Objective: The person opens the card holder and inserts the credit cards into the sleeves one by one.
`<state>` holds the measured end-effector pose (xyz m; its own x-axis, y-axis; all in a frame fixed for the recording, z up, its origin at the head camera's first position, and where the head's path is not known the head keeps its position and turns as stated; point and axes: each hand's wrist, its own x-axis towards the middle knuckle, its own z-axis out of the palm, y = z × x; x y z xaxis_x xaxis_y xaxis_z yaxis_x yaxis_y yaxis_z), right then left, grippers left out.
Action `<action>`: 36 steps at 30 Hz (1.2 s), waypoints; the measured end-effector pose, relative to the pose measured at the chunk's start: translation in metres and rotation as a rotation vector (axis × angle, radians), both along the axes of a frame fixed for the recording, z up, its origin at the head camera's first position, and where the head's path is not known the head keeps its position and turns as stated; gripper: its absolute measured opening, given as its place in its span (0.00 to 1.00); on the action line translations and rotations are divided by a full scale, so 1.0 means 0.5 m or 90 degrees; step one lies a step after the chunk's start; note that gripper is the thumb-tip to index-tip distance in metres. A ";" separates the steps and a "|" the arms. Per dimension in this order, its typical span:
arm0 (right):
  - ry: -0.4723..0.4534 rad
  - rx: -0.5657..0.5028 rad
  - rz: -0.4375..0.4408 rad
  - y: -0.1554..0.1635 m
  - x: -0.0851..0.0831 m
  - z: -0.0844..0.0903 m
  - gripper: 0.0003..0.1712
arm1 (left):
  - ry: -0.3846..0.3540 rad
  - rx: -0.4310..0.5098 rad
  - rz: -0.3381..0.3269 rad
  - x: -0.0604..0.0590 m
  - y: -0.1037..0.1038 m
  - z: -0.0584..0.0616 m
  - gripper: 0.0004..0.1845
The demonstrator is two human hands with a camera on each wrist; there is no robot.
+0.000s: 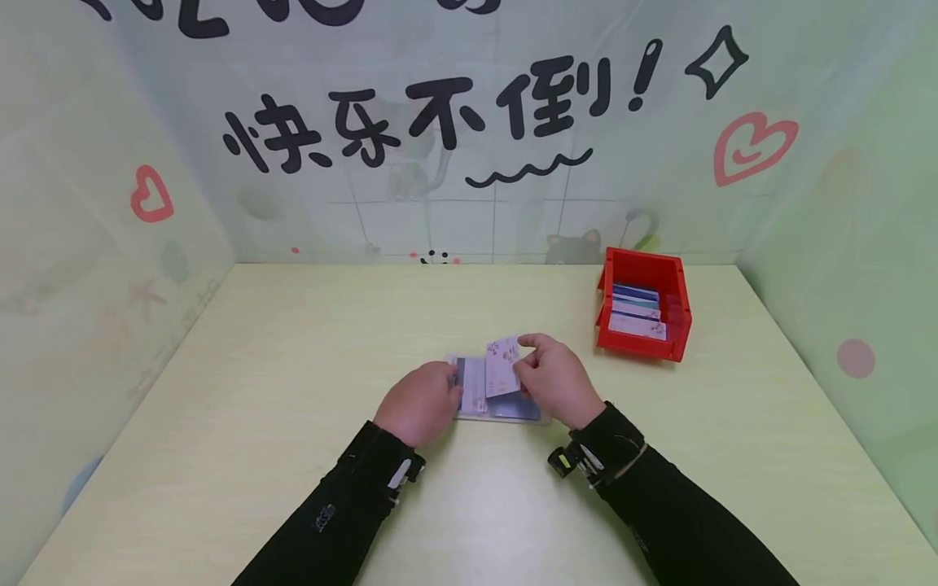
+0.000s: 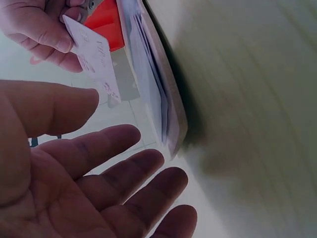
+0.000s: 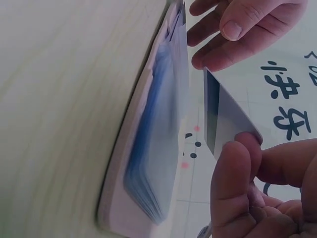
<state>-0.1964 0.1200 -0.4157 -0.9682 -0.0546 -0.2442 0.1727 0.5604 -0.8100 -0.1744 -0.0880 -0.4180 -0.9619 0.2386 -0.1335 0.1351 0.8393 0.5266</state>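
In the head view only (far right), a red bin [image 1: 645,305] of cards.

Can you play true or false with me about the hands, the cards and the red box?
1. The right hand pinches a card. True.
2. The red box is empty. False: cards stand inside it.
3. The left hand holds a pen. False: its fingers are straight, holding nothing.
4. A card holder lies on the table between the hands. True.
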 end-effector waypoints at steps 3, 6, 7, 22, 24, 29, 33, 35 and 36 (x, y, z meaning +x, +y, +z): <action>-0.001 0.011 0.009 -0.001 -0.001 0.000 0.28 | -0.010 -0.004 -0.002 0.000 0.000 -0.001 0.18; -0.001 0.019 0.013 -0.002 -0.001 -0.001 0.27 | -0.013 -0.009 -0.004 0.000 -0.001 -0.003 0.20; -0.002 0.022 0.014 -0.003 -0.001 -0.001 0.27 | -0.014 -0.010 -0.004 -0.001 -0.001 -0.003 0.21; 0.003 0.083 0.036 -0.013 0.002 -0.007 0.26 | -0.017 -0.019 -0.012 0.002 0.001 -0.003 0.18; 0.005 0.091 0.039 -0.013 0.002 -0.007 0.26 | -0.015 -0.021 -0.013 0.002 0.001 -0.003 0.19; 0.009 0.106 0.045 -0.016 0.003 -0.007 0.26 | -0.012 -0.023 -0.015 0.000 0.002 -0.003 0.18; 0.001 0.114 0.047 -0.020 0.005 -0.008 0.27 | -0.011 -0.028 -0.016 0.000 0.002 -0.003 0.17; 0.000 0.121 0.050 -0.022 0.006 -0.009 0.27 | -0.012 -0.031 -0.015 0.000 0.002 -0.003 0.17; -0.002 0.125 0.050 -0.023 0.006 -0.009 0.27 | -0.013 -0.032 -0.015 0.000 0.002 -0.003 0.17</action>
<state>-0.1932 0.1086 -0.4200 -0.9619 -0.0807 -0.2613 0.1253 0.7192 -0.6834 -0.1746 -0.0870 -0.4196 -0.9530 0.2540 -0.1652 0.1453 0.8616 0.4864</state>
